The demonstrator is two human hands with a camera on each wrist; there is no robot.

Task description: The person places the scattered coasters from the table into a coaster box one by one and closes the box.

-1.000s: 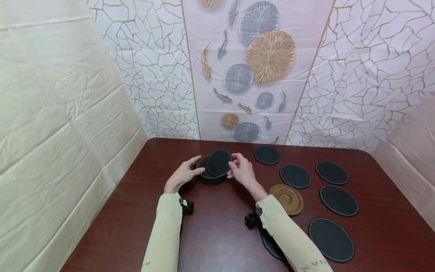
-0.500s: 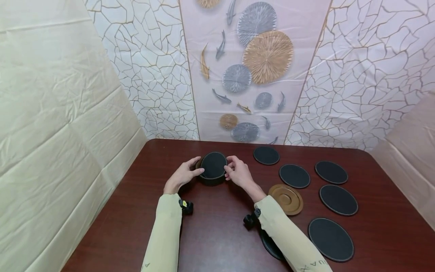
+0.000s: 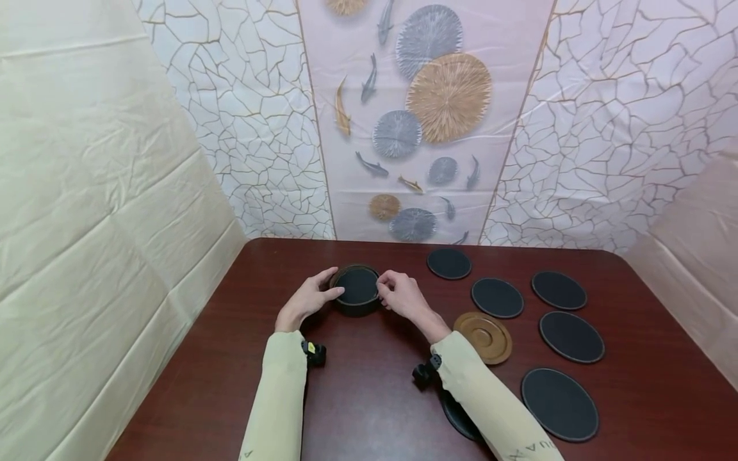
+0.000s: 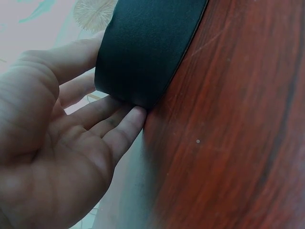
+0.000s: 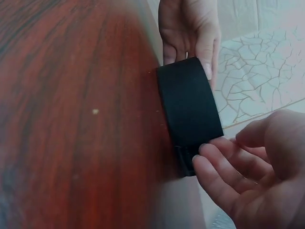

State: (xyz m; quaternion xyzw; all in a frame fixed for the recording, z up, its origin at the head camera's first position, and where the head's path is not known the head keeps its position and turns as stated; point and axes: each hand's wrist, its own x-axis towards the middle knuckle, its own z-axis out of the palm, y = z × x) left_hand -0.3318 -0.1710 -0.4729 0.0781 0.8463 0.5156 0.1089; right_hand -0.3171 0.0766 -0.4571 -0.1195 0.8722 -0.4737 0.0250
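Left hand (image 3: 307,298), center of frame, grips the left side of the round black holder (image 3: 355,310). Thumb on near rim, fingers spread round the outer wall; left wrist view has fingertips against the wall, down at the table (image 3: 357,390). Grip about as wide as that part of the holder.

Right hand (image 3: 401,296) at holder's right edge, fingers bent, narrow gap between thumb and index. Right wrist view: fingertips touch the holder by a cutaway in its wall. Can't tell if they pinch anything.

Holder sits upright on table, center of frame, a black coaster (image 3: 357,285) lying inside, below the rim. More in the holder can't be made out.

Right half of frame: five loose coasters (image 3: 498,298) lie flat, well apart from holder; another dark disc (image 3: 458,416), lower center, partly under the right sleeve (image 3: 490,410). Brown lid (image 3: 483,338), ringed, flat beside right forearm.

Writing: right sleeve has dark letters at bottom edge, "U" and "A" readable, rest unclear. Left sleeve (image 3: 275,397) has one small mark, lower edge, unreadable. Left wrist camera (image 3: 314,353) shows a yellow patch, too small to read.
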